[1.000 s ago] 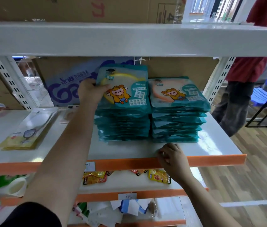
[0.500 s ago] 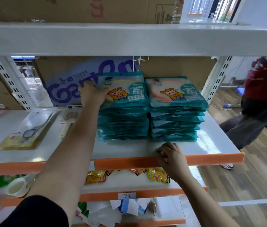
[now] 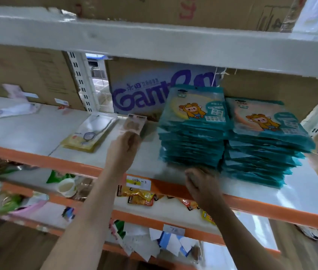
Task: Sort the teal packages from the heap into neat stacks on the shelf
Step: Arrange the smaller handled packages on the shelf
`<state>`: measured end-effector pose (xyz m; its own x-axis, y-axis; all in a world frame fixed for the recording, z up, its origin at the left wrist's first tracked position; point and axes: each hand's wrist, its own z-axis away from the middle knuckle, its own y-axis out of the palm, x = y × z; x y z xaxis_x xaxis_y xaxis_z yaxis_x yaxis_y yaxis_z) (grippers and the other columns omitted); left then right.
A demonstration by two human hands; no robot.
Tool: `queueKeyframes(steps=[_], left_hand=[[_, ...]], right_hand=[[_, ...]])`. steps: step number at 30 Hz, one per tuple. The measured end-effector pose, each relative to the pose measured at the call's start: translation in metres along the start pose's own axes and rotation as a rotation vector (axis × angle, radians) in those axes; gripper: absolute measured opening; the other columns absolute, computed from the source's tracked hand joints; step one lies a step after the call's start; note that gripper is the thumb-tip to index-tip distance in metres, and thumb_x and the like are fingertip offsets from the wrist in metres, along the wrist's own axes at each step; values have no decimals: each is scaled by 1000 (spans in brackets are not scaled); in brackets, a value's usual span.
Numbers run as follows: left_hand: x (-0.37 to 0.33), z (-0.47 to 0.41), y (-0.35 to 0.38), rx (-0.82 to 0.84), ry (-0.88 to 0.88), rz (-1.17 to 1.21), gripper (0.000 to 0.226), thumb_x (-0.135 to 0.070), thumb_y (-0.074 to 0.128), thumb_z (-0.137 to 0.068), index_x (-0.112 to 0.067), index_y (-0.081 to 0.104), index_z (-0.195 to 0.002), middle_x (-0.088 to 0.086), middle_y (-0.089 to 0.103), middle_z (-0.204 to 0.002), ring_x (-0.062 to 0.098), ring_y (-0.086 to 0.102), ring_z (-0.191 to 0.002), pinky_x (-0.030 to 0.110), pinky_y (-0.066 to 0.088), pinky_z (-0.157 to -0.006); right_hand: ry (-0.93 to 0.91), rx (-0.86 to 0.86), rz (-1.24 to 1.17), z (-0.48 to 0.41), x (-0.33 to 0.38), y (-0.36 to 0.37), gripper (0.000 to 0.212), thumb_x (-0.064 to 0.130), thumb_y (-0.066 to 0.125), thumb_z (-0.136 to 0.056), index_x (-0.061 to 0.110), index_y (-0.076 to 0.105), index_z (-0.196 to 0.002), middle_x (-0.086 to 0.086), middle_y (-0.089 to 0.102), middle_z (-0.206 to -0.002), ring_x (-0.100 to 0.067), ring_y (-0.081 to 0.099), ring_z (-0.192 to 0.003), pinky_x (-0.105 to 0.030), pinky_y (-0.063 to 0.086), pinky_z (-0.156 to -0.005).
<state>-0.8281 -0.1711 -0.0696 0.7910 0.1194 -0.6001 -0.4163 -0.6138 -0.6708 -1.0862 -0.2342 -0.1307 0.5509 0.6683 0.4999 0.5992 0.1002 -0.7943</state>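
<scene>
Two stacks of teal packages with a cartoon figure stand side by side on the white shelf (image 3: 300,195). The left stack (image 3: 193,133) touches the right stack (image 3: 261,149). My left hand (image 3: 124,151) is left of the stacks, and its curled fingers hold the near end of a small pinkish flat pack (image 3: 135,123). My right hand (image 3: 203,186) rests with curled fingers on the shelf's front edge, just before the left stack, and holds nothing. The picture is blurred by motion.
A cardboard box with purple lettering (image 3: 140,94) stands behind the stacks. A flat yellow pack (image 3: 88,135) lies further left on the shelf. The shelf has an orange front rail (image 3: 271,209). Below lie snack packets (image 3: 142,197), a white cup (image 3: 66,188) and paper slips.
My left hand has left the top teal package of the left stack and moved left to the pinkish pack. The view has swung left and tilted. My right hand stays at the shelf edge.
</scene>
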Motion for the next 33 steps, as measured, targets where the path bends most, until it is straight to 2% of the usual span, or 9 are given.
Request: queueKeyframes(steps=[3,6,9,12,17,20,24,29,33], left_hand=[[37,26,-21,12,-44,-86,28,-31,49,-98,-9,67,-103,8,71,-93,26,66,-81,39,52,-69],[72,42,-50,-1,-87,-169,31,-35,48,-95,-14,67,-104,5,72,-94,28,66,-83,41,53,-71],[109,50,-85,5,-138,-254,24,-31,53,-96,-16,67,-109,5,70,-101,30,64,-90,42,50,-78],[151,53,-128,10,-192,-256,39,-43,42,-93,-17,67,-110,5,70,-104,31,63,-95,46,48,-86],[224,58,-195,28,-172,-278,54,-52,27,-88,-19,65,-107,0,68,-100,26,63,-93,44,50,-80],[257,59,-227,33,-169,-272,50,-49,31,-90,-18,66,-108,-2,68,-101,23,64,-94,45,50,-79],[302,57,-264,-10,-198,-286,30,-36,48,-96,-16,67,-109,-2,68,-102,21,62,-95,40,49,-80],[353,46,-290,-34,-234,-271,45,-48,33,-92,-20,66,-105,-7,67,-99,19,61,-92,42,50,-78],[398,27,-305,-38,-249,-299,30,-41,45,-93,-22,65,-104,-5,65,-94,21,61,-87,42,49,-75]], right_hand=[[-33,-40,-58,-17,35,21,20,33,53,-90,19,67,-94,3,67,-92,-11,60,-82,-23,44,-69],[-47,-3,-70,-35,70,51,13,26,59,-92,18,68,-97,2,65,-94,-14,59,-88,-29,47,-76],[-74,4,-114,-55,117,84,19,31,55,-92,19,68,-98,4,62,-95,-12,56,-92,-25,42,-77],[-104,11,-167,-71,170,120,18,29,54,-91,18,68,-97,5,62,-96,-13,56,-94,-25,43,-79],[-96,11,-234,-89,253,182,10,20,60,-92,16,68,-96,6,61,-94,-12,57,-93,-27,47,-83],[-73,16,-265,-100,290,211,8,18,61,-92,15,67,-96,5,59,-94,-12,56,-93,-27,47,-83],[-91,48,-277,-121,335,247,6,18,61,-92,17,66,-95,8,58,-93,-10,55,-91,-24,46,-82],[-118,82,-275,-162,366,290,7,18,61,-92,19,66,-96,8,60,-93,-7,56,-90,-22,47,-79],[-118,48,-324,-209,390,326,8,16,62,-91,17,68,-96,5,64,-95,-12,60,-90,-29,52,-79]])
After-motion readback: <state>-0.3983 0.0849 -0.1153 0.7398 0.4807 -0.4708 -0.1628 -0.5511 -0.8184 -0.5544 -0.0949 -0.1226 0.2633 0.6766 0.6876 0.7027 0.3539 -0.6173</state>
